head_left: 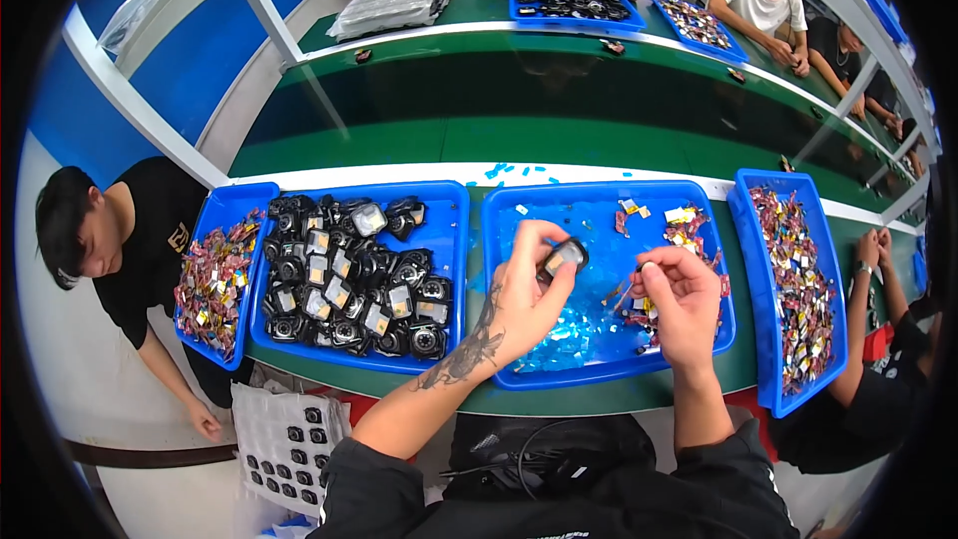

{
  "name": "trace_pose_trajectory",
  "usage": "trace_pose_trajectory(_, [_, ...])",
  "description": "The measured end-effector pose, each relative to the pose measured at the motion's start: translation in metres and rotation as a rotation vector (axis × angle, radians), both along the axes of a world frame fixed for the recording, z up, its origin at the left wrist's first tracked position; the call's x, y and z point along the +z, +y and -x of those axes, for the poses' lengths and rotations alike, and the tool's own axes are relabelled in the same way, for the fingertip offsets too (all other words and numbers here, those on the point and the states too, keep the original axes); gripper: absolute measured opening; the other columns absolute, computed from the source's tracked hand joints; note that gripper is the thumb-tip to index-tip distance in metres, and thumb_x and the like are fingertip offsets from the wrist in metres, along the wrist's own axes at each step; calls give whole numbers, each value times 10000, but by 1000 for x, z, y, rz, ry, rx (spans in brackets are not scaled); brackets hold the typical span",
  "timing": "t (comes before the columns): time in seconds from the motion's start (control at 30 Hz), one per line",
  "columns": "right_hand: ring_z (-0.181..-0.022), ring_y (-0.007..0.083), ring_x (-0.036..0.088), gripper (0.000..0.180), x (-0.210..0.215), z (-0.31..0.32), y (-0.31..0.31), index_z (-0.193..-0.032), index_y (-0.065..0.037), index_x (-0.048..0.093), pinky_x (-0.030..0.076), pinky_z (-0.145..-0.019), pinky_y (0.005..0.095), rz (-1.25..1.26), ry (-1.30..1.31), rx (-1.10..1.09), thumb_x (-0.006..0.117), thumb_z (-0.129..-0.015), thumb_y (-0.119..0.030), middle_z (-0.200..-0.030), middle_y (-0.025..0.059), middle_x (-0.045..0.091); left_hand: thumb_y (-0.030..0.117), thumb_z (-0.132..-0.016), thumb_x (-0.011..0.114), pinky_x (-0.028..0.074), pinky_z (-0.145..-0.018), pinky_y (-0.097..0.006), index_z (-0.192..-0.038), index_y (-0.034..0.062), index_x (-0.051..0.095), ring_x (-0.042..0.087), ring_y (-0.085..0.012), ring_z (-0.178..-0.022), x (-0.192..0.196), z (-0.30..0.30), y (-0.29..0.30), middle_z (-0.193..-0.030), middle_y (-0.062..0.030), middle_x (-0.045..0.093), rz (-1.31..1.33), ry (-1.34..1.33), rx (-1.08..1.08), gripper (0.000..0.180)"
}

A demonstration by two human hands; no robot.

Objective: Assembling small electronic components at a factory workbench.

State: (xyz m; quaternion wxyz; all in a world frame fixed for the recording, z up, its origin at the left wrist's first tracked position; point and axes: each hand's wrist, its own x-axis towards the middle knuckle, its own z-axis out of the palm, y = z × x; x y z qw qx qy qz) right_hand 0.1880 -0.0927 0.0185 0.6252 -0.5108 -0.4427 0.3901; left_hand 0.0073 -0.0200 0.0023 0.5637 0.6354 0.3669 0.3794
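Observation:
Over the blue middle tray, my left hand grips a small black camera-like device with a pale rectangular face. My right hand, just to its right, is closed in a pinch; a small dark bit shows at the fingertips, too small to name. Below the hands, the tray holds many small blue film pieces. Along its right side lie small parts with reddish, white and yellow pieces. Left of it, a blue tray is heaped with similar black devices.
Blue trays of small reddish parts stand at far left and far right. Beyond runs a green conveyor belt behind a white rail. A person is at left; others work across the belt and at right.

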Motion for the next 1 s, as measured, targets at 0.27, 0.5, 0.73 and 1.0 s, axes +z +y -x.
trace_pose_trajectory(0.27, [-891,99,621,89,-25,16,8,-1003,43,590,520,-750,234,106,-114,195,572,-928,-1,-969,85,648,7,-861,667,508,-575,-194,-1114,-22,628,594,-62,-688,-3,0,4,-820,-2,529,84,-100,-6,257])
trace_pose_trajectory(0.5, [-764,103,640,77,-29,26,7,-996,40,582,527,-692,231,71,42,176,564,-939,-8,-859,74,658,208,-1006,490,494,-846,-267,-1107,-10,660,642,-153,-893,-18,-5,3,-1040,-112,677,128,-141,-121,295])
trace_pose_trajectory(0.73, [-766,133,657,82,-28,27,4,-976,57,591,555,-718,257,104,63,117,583,-901,23,-866,105,673,117,-988,463,505,-867,-342,-1180,-27,480,623,-261,-921,-24,3,12,-1029,-174,618,628,-601,16,240])
trace_pose_trajectory(1.0, [-858,84,575,138,-22,22,-5,-1051,-11,605,487,-764,230,35,-21,268,608,-914,-19,-987,13,597,-19,-932,516,420,-1036,-393,-1171,0,439,523,-300,-1224,-9,-1,11,-1345,-255,495,552,-691,41,252])
